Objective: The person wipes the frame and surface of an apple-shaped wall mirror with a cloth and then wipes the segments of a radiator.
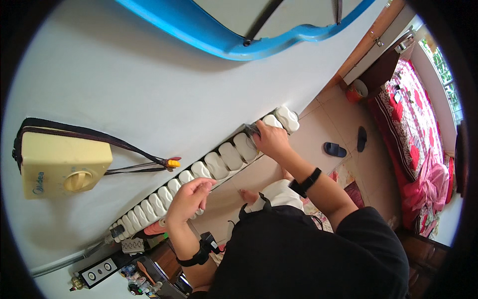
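A long row of white, rounded, capsule-like pieces [216, 164] runs slantwise along the white wall. Towards its upper right end, my right hand [272, 139] grips a crumpled grey cloth [251, 129], pressed against the row. My left hand [192, 198] is lower down, beside the middle of the row, with fingers loosely bent and nothing seen in them. Both forearms wear black straps. A cream Midea control box [67, 164] with a dial and black cords is on the wall at the left.
A blue curved frame [239, 52] juts in at the top. Dark slippers [335, 149] lie on the tiled floor. A bed with a red and white cover [407, 119] and a red bucket [356, 91] stand at the right. A speaker [99, 272] and cluttered shelf are at lower left.
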### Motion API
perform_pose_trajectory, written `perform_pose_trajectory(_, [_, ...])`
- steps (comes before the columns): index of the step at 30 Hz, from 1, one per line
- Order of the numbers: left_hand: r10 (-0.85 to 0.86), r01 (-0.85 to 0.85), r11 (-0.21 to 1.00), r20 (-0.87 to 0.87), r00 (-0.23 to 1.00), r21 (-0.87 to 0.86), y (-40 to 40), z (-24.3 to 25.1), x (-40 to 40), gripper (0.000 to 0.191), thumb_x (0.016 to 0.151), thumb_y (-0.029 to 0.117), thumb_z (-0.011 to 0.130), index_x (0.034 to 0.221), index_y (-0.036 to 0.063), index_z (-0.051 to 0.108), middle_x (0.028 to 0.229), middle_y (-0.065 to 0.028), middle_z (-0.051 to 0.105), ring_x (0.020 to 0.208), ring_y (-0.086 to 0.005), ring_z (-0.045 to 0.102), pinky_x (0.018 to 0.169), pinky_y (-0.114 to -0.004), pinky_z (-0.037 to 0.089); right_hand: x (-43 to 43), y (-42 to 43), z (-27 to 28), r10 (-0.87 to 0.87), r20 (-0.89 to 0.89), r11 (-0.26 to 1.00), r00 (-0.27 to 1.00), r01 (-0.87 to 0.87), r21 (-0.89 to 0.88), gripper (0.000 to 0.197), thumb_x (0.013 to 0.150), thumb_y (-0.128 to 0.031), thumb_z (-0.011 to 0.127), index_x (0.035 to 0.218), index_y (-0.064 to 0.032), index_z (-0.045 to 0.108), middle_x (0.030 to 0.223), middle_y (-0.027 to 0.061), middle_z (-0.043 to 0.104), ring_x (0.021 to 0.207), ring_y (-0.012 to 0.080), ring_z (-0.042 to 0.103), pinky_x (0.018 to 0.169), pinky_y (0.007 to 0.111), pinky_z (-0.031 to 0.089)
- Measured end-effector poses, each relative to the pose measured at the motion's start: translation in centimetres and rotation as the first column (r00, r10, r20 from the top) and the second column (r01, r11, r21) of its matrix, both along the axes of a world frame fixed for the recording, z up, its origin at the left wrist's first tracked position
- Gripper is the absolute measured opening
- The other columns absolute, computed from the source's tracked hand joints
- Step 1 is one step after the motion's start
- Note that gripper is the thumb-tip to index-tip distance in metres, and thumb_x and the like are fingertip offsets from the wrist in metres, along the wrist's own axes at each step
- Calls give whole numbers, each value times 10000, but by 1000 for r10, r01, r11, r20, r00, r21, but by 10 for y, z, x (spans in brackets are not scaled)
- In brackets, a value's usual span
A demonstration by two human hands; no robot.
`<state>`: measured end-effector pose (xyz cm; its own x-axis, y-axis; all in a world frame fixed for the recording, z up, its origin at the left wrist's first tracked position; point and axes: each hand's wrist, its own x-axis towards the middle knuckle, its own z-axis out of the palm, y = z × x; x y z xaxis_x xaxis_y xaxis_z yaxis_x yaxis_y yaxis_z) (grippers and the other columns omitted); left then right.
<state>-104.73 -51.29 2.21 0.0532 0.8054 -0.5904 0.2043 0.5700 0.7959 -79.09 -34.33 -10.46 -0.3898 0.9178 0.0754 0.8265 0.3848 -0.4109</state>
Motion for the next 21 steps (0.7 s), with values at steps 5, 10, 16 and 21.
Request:
perform_pose_trajectory(5, [14,-15,998,15,1000,63,-11,0,-4,301,1067,255,566,1209,15,679,705,58,479,587,-42,447,560,-212,383,20,-12,7,138,73,989,988,-134,-61,249,901,-278,604,1047,-77,592,825,147,727,782,354,719,697,492,557])
perform_pose_trajectory(10, [7,-10,993,24,1000,116,8,-10,3,297,1065,245,565,1223,18,673,727,59,485,598,-36,432,571,-207,372,22,11,4,-82,51,990,995,87,-110,265,934,-294,584,1070,-68,557,880,164,726,826,393,703,724,533,544])
perform_pose_trajectory(16, [31,-45,986,92,995,158,36,-10,23,340,1047,284,594,1199,-3,692,712,67,490,566,-32,411,696,-216,445,45,-30,1,138,32,982,990,-132,-133,268,916,-304,614,1026,-64,573,821,149,713,772,366,713,684,505,551])
perform_pose_trajectory(21, [112,-135,976,141,984,170,50,-13,32,359,1057,282,575,1201,-25,694,654,76,457,562,-33,408,789,-245,478,73,1,7,144,-30,989,989,-144,18,254,899,-281,639,1014,-64,577,825,136,712,781,355,708,684,485,550])
